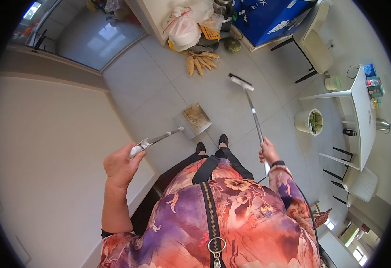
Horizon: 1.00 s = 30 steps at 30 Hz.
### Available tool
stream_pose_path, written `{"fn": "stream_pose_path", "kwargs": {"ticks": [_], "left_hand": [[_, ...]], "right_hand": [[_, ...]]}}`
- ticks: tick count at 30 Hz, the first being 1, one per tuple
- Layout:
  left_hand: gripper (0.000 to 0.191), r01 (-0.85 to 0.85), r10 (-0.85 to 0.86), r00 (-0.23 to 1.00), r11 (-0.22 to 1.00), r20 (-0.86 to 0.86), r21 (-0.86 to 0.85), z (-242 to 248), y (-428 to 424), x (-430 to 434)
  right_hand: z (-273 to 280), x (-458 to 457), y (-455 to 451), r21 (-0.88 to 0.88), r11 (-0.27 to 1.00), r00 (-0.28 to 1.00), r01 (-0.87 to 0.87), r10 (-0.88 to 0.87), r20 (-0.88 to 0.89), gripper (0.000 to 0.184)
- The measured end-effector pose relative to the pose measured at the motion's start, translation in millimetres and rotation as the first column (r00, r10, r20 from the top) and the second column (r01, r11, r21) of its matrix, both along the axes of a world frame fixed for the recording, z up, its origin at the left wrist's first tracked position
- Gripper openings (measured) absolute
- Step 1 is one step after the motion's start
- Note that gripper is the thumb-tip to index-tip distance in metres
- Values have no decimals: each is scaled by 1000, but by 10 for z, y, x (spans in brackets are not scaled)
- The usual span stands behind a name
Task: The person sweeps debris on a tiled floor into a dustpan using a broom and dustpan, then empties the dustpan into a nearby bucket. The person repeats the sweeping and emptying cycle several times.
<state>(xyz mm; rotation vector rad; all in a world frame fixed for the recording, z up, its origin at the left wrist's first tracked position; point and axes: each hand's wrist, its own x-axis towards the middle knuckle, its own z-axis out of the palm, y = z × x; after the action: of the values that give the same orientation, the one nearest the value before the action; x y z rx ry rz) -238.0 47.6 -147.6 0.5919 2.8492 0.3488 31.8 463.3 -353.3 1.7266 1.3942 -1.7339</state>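
My left hand [124, 164] is wrapped round the white grip of a long-handled dustpan [188, 124]. Its pan rests on or just above the tiled floor a little ahead of my feet, with brown dirt [195, 116] spread inside. In my right hand [269, 152] is the upper part of a grey and white pole, which belongs to a broom [256, 124]. The broom's head [240, 82], white with a dark edge, is out ahead and to the right of the dustpan, apart from it. Whether that head touches the floor I cannot tell.
Several sweet potatoes [202, 63], a green squash [232, 44] and a white plastic bag [182, 28] lie ahead by a blue box [265, 20]. On the right are a bucket of green leaves [303, 121], a white table [361, 117] and chairs [316, 50]. A wall [58, 140] runs along my left.
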Motion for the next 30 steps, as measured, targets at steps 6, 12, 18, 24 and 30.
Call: {"fn": "stream_pose_path", "kwargs": {"ticks": [6, 12, 18, 24, 30], "left_hand": [[23, -81, 81, 996, 997, 46, -8, -77, 12, 16], [27, -71, 73, 997, 996, 35, -61, -130, 75, -22], [31, -79, 84, 995, 993, 59, -90, -156, 150, -91], [31, -88, 99, 992, 989, 84, -121, -177, 191, -139], [31, -30, 32, 999, 996, 21, -90, -172, 261, -175]], "right_hand": [[-510, -696, 353, 98, 992, 993, -74, 83, -87, 44], [-882, -501, 137, 154, 924, 933, -349, 358, -35, 46], [-120, 415, -56, -63, 912, 908, -406, 410, 83, 60], [519, 621, -13, -140, 981, 983, -136, 152, 108, 55], [159, 436, -108, -96, 994, 992, 45, -34, 118, 58]]}}
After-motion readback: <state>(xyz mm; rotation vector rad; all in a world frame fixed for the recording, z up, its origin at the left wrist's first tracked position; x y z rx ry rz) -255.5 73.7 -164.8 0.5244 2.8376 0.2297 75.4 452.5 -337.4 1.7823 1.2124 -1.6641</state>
